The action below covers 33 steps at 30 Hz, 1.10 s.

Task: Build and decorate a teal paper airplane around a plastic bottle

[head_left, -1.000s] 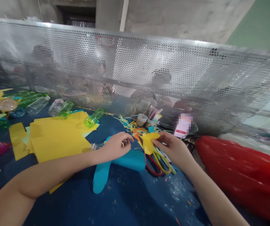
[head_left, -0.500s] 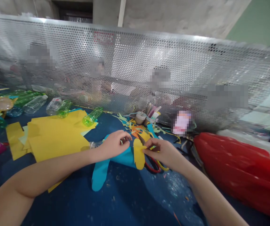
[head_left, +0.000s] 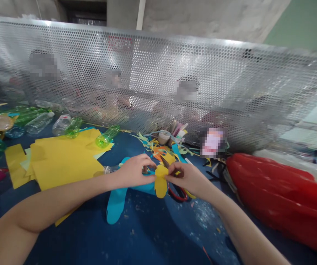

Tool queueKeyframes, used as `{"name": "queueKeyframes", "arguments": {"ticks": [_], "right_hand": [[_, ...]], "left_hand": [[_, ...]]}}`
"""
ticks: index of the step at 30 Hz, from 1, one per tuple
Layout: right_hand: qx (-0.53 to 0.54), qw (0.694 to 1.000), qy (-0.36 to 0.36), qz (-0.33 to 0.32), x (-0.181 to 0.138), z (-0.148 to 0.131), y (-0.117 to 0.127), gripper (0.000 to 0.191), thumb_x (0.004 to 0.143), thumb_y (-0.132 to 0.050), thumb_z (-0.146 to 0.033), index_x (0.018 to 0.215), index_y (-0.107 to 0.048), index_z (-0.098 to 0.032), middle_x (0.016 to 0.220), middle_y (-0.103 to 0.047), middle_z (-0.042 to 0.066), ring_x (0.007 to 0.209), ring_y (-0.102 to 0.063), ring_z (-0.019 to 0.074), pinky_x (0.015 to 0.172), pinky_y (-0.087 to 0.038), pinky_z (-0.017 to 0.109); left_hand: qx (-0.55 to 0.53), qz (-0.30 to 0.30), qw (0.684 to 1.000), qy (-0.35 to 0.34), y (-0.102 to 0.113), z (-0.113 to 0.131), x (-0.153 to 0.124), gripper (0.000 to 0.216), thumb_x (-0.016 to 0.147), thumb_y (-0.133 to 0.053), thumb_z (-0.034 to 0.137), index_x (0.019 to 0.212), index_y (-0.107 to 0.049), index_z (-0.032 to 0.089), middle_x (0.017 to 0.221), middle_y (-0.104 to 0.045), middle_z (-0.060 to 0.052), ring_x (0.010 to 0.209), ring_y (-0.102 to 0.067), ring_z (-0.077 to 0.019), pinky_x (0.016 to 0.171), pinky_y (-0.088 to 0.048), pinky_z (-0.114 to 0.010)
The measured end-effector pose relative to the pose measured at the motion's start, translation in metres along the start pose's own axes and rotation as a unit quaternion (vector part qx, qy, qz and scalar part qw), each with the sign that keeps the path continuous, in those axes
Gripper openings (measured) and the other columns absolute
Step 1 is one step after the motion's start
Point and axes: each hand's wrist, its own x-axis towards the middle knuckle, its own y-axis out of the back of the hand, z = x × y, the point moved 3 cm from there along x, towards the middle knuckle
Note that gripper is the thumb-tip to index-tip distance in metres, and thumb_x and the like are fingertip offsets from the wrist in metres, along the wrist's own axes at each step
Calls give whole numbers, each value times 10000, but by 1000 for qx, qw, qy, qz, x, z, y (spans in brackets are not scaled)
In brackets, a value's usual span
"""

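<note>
Showing through the perforated grey metal panel (head_left: 92, 48), red marks like lettering (head_left: 119, 43) are too blurred to read, as is the label on a clear plastic bottle (head_left: 61, 124). A lit screen (head_left: 212, 141) near the panel's foot is too blurred to make out.

The small yellow paper cut-out (head_left: 161, 187), with rounded lobes and a dark nick at its lower left, stands roughly upright between the hands. The fingers of the right hand (head_left: 187, 180) are clamped on its right edge. The left hand (head_left: 135, 171) has thumb and forefinger curved toward its left edge; I cannot tell whether they grip it. Behind lies a blue paper-wrapped cylinder (head_left: 146, 188), partly covered by the left hand, with a round-ended blue paper strip (head_left: 117, 206) jutting toward the viewer. A red looped handle (head_left: 178, 197) sits just beside the cut-out.

The dark blue surface (head_left: 147, 239) has specks on it and carries stacked yellow paper sheets (head_left: 64, 158), green plastic bottles (head_left: 108, 136), paper scraps (head_left: 160, 150) and a shiny red plastic bundle (head_left: 277, 198). Bare concrete wall (head_left: 202, 18) rises beyond.
</note>
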Motion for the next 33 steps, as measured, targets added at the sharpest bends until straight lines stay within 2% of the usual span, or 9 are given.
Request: {"name": "queueKeyframes", "arguments": {"ticks": [3,11,23,33], "right_hand": [[4,1000,-2,-5,0,1,0,137,731,-623,-335,711,-599,-201,699,-654,10,632,-601,156,600,-478,268],[-7,1000,0,-14,-1,-2,1,153,733,-617,-347,694,-595,-201,689,-656,11,621,-597,155,580,-463,264],[-34,999,3,-31,1,-1,3,199,763,-588,-368,810,-653,-186,778,-688,39,724,-633,194,672,-485,305],[-39,999,-5,-21,0,-1,2,167,737,-609,-361,737,-636,-196,737,-682,29,681,-619,180,638,-469,288]], "left_hand": [[16,-7,1000,-3,-1,0,0,202,743,-676,282,920,-673,185,934,-596,-27,678,-547,-117,662,-476,-250],[22,-16,1000,0,0,1,1,190,735,-692,254,915,-684,194,926,-596,-21,696,-549,-118,662,-475,-244],[19,-25,999,-13,-1,-4,-1,227,759,-702,349,931,-694,201,927,-580,-19,714,-547,-117,644,-446,-227],[18,-23,1000,-3,-3,-5,0,210,755,-702,347,908,-701,203,920,-584,-14,666,-530,-102,625,-442,-225]]}}
